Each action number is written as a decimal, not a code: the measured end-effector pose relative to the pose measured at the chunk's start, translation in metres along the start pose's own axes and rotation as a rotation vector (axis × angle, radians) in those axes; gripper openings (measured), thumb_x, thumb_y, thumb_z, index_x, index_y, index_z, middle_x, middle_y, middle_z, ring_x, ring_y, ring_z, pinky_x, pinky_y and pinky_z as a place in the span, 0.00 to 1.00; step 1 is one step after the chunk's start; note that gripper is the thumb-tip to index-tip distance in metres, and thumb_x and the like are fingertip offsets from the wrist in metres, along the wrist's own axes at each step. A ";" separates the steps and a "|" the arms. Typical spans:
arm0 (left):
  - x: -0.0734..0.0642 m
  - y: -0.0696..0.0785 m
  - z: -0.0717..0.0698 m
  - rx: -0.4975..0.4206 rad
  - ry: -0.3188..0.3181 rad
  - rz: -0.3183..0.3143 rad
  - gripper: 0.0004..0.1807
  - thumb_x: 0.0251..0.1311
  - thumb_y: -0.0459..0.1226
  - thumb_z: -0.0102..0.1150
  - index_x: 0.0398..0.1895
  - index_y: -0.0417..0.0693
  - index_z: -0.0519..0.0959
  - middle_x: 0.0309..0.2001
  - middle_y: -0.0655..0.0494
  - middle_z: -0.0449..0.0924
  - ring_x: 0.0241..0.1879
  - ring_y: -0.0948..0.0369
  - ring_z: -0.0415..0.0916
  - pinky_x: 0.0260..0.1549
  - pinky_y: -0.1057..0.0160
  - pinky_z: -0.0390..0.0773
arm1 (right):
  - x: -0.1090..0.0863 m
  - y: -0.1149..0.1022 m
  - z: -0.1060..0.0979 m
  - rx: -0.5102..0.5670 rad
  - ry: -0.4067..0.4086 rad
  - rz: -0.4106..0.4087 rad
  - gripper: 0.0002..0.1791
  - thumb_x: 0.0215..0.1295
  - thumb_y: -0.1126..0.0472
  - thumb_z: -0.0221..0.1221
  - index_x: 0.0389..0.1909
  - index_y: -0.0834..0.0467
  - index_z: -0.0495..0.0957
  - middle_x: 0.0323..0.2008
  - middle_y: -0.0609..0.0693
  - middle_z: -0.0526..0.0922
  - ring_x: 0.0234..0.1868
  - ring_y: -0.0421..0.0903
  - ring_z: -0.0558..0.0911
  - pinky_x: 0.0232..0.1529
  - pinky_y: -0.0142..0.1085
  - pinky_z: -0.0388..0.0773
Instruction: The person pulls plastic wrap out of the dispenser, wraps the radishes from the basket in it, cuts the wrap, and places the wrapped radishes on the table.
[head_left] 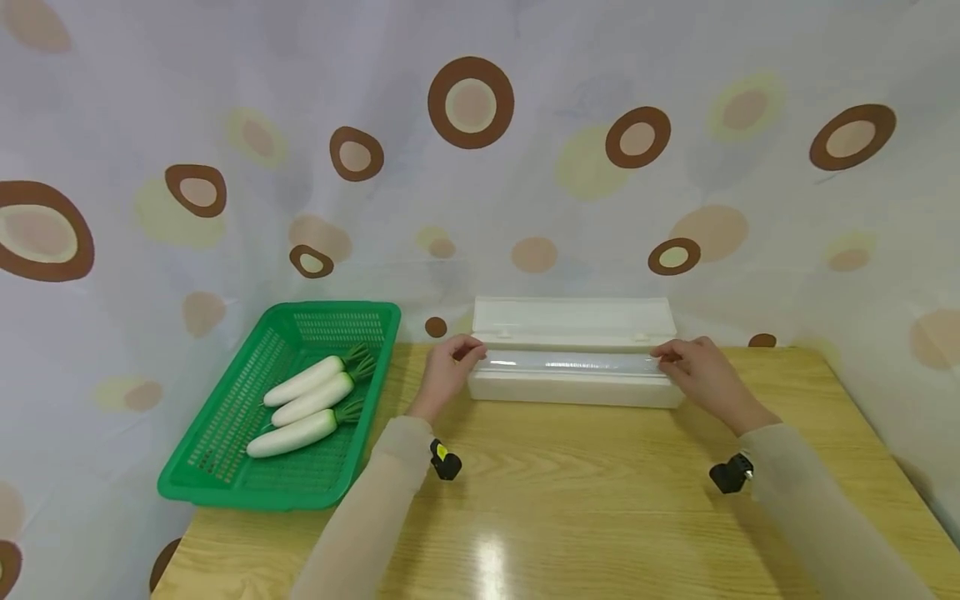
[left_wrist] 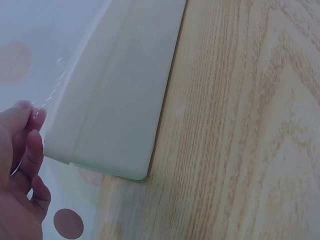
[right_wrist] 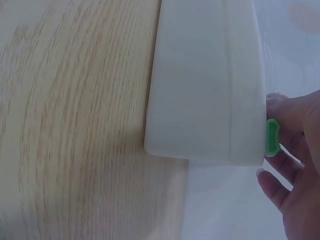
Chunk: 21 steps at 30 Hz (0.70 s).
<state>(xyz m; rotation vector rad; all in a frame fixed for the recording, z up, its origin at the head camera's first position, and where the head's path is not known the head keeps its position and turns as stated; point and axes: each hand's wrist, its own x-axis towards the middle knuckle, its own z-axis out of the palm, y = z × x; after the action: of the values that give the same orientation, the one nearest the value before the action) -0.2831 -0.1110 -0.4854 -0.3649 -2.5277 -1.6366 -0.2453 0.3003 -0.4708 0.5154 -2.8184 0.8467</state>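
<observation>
clear film (head_left: 573,363) lies along the white box (head_left: 573,392) — left grip (head_left: 447,372) and right grip (head_left: 703,372) pinched closed on its ends.

open white box (head_left: 573,392), clear film (head_left: 573,362) across its top

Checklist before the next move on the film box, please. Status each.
1. Lid up: ok, it stands open behind the clear film.
2. Left hand on the film: ok, thumb and finger pinch it at the left end.
3. Right hand on the film: ok, at the right end.
4. Film's leading edge fully free: cannot tell, it is too transparent.
5. Green piece at the right end of the white box secure: cannot tell.
6. Green basket apart from the box: ok, on the left, holding three white radishes.
</observation>
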 end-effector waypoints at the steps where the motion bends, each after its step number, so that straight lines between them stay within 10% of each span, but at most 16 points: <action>1: 0.000 0.000 -0.001 -0.004 -0.002 -0.004 0.08 0.73 0.37 0.63 0.44 0.41 0.86 0.40 0.49 0.88 0.37 0.60 0.79 0.38 0.66 0.78 | 0.000 0.000 0.000 -0.005 0.009 -0.002 0.10 0.75 0.67 0.60 0.51 0.67 0.83 0.41 0.61 0.85 0.48 0.62 0.76 0.47 0.57 0.77; 8: -0.002 0.000 -0.003 -0.025 -0.026 0.007 0.08 0.71 0.34 0.64 0.47 0.38 0.87 0.40 0.46 0.89 0.37 0.60 0.81 0.40 0.66 0.78 | -0.003 0.003 0.000 -0.043 0.105 -0.020 0.08 0.73 0.65 0.64 0.46 0.64 0.88 0.37 0.56 0.89 0.41 0.54 0.74 0.41 0.48 0.69; 21: -0.011 0.004 -0.009 0.088 -0.174 0.046 0.09 0.71 0.33 0.64 0.49 0.40 0.86 0.42 0.50 0.86 0.41 0.58 0.77 0.43 0.61 0.77 | -0.006 0.002 0.001 -0.009 0.040 0.004 0.07 0.74 0.66 0.62 0.45 0.63 0.87 0.40 0.56 0.88 0.42 0.53 0.75 0.42 0.48 0.71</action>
<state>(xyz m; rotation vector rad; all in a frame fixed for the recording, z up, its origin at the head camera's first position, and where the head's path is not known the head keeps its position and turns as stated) -0.2715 -0.1189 -0.4805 -0.5752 -2.6832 -1.5336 -0.2403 0.3031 -0.4742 0.4859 -2.7862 0.8356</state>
